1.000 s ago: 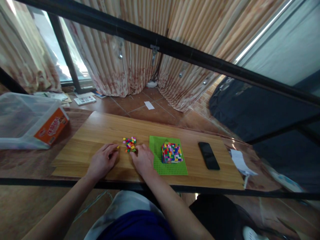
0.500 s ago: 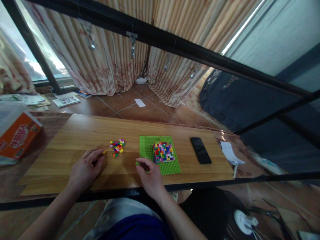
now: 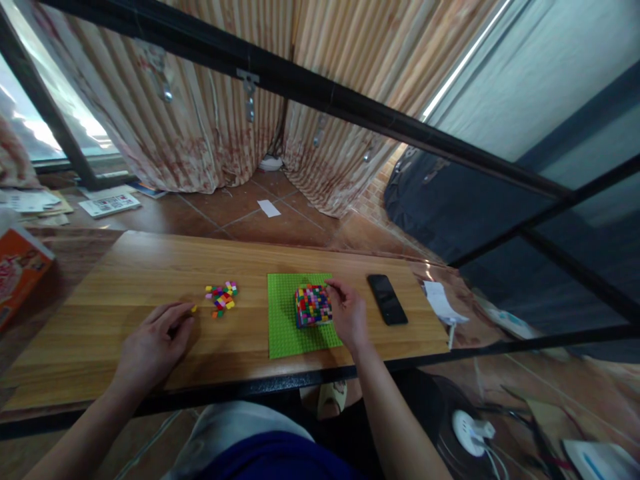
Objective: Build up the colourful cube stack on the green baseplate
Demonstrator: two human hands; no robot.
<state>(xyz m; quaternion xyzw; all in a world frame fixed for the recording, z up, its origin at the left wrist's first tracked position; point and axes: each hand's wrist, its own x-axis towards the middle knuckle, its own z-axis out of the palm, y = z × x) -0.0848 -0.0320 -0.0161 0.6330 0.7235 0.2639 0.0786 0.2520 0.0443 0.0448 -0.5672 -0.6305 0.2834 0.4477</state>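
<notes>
A multicoloured brick block [image 3: 312, 306] stands on a green baseplate [image 3: 285, 330] on the wooden board [image 3: 125, 293]. My right hand [image 3: 347, 315] is at the block's right side, fingers pinched at its top right corner; what they pinch is too small to make out. My left hand [image 3: 151, 345] rests on the board with curled fingers, its fingertips beside a small yellow brick [image 3: 194, 309]. A little pile of loose coloured bricks [image 3: 221, 297] lies between my left hand and the baseplate.
A black phone [image 3: 387, 299] lies right of the baseplate, and a white paper slip [image 3: 440, 301] sits at the board's right end. An orange box [image 3: 17, 270] is at the far left. A black rail [image 3: 310, 93] crosses overhead. Curtains hang behind.
My right hand moved from the loose pile, carrying a green brick, across the baseplate to the block's right side. My left hand stayed put. The view shifted right.
</notes>
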